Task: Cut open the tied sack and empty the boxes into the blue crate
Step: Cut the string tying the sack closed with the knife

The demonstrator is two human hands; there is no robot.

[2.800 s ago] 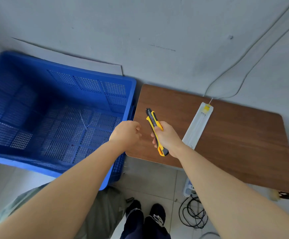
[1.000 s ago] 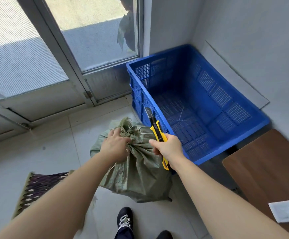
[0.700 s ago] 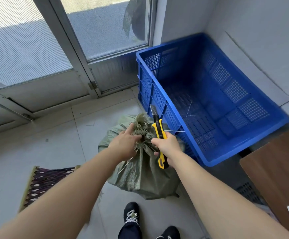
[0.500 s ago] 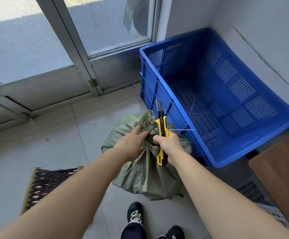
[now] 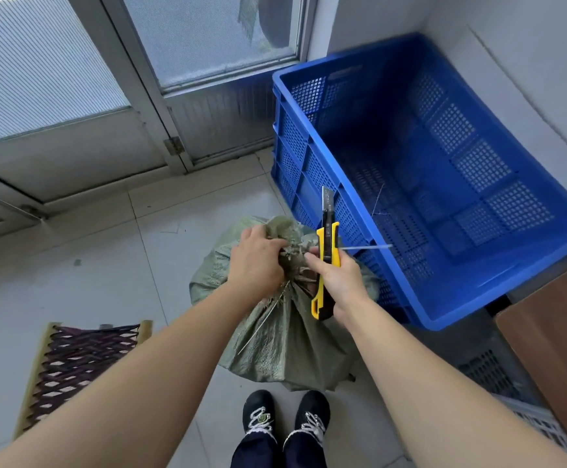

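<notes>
A green woven sack (image 5: 285, 346) stands on the tiled floor in front of my feet, its neck bunched and tied. My left hand (image 5: 258, 261) grips the gathered neck from the left. My right hand (image 5: 338, 282) holds a yellow and black utility knife (image 5: 326, 258) upright beside the neck, its blade extended and pointing up. A thin white tie end (image 5: 366, 246) sticks out to the right past the knife. The blue crate (image 5: 498, 309) sits to the right of the sack with only a few stray threads inside. No boxes are visible; the sack hides its contents.
A glass door with a metal frame (image 5: 133, 79) runs along the far side. A woven mat (image 5: 72, 363) lies on the floor at the left. A brown wooden tabletop (image 5: 555, 349) fills the right corner, with a grey crate (image 5: 498, 373) under it. My shoes (image 5: 285, 420) are right below the sack.
The view swung from the table to the sack. My left hand took hold of the sack's neck, and my right hand brought the knife in close beside it with the blade out.
</notes>
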